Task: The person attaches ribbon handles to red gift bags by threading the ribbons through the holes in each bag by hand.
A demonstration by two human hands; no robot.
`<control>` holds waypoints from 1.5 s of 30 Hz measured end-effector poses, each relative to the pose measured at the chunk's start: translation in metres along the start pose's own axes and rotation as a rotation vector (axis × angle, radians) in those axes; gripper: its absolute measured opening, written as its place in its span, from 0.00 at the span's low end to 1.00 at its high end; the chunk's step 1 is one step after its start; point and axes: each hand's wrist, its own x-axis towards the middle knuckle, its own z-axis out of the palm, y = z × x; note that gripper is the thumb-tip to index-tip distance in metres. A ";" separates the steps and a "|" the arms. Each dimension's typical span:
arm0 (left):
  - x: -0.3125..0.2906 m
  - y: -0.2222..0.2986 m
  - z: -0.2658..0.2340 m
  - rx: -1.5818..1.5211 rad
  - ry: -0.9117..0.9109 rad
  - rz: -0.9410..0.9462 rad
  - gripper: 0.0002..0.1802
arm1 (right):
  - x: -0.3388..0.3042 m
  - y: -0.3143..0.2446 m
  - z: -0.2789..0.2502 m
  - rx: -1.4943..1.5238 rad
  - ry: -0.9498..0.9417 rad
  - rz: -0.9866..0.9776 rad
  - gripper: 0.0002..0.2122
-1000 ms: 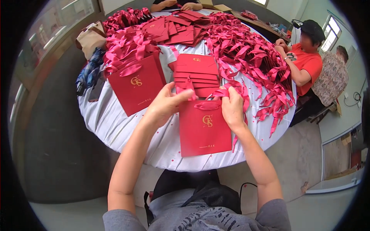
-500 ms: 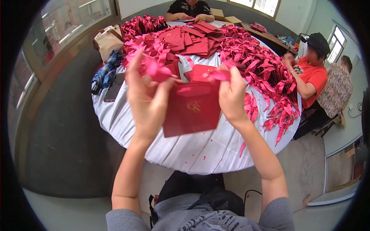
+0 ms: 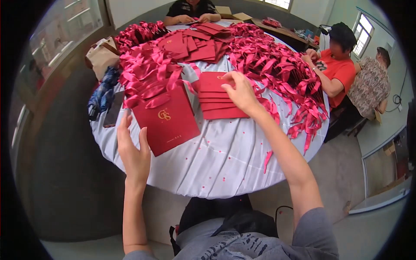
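A red paper gift bag [image 3: 168, 125] with a gold emblem and a pink ribbon handle lies at the near left edge of a pile of ribboned bags [image 3: 147, 71]. Beside its lower left edge is my left hand [image 3: 133, 151], fingers spread and holding nothing. A fanned stack of flat red bags [image 3: 219, 106] sits to the right of that bag. My right hand [image 3: 243, 94] hovers over the stack's upper right part, fingers bent and apart with nothing visible between them. Whether its fingertips touch the top bag, I cannot tell.
A round table with white cloth [image 3: 208, 160] carries loose red bags [image 3: 203, 45] and a ribboned heap [image 3: 277, 65] at right. A beige handbag [image 3: 102, 58], folded umbrella [image 3: 104, 91] and dark phone [image 3: 113, 110] are at left. Co-workers sit at the far side and right.
The ribboned bag that both hands held up now lies at left on the pile, let go. My left hand has drawn left and nearer; my right hand has moved over the flat stack.
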 end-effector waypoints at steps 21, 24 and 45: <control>-0.049 0.175 -0.050 -1.296 -0.169 0.052 0.30 | -0.046 0.013 -0.052 -0.150 0.111 -0.277 0.10; -0.042 0.170 -0.047 -1.252 -0.160 0.028 0.29 | -0.068 -0.009 -0.086 -0.121 0.190 -0.229 0.11; -0.036 0.187 -0.010 -1.029 -0.203 0.018 0.27 | -0.203 -0.046 -0.127 -0.083 -0.067 0.065 0.21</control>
